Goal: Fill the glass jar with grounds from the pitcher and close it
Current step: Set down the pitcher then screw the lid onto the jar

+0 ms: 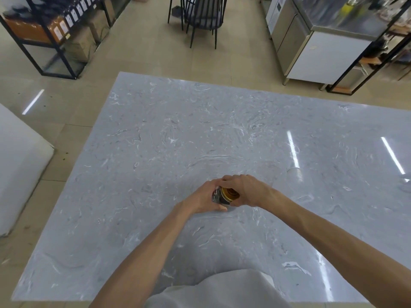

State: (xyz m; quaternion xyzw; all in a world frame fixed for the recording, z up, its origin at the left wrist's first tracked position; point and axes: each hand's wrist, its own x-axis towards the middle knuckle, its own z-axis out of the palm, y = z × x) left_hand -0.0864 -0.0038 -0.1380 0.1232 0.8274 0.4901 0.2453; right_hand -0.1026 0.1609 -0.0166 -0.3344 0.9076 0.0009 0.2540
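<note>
A small glass jar (216, 196) stands on the grey marble table (155, 141), near its middle front. My left hand (203, 198) wraps around the jar's body from the left. A gold metal lid (230, 194) sits on top of the jar, and my right hand (246, 188) grips it from the right, fingers curled over its far rim. Most of the jar is hidden by both hands, so its contents cannot be made out. No pitcher shows anywhere in view.
A faint clear object (294, 172) lies on the table to the right of my hands. Beyond the table are a black chair (203, 16), a black shelf rack (51, 34) at far left and a steel cabinet (311, 47) at far right. A white block (20, 156) stands left.
</note>
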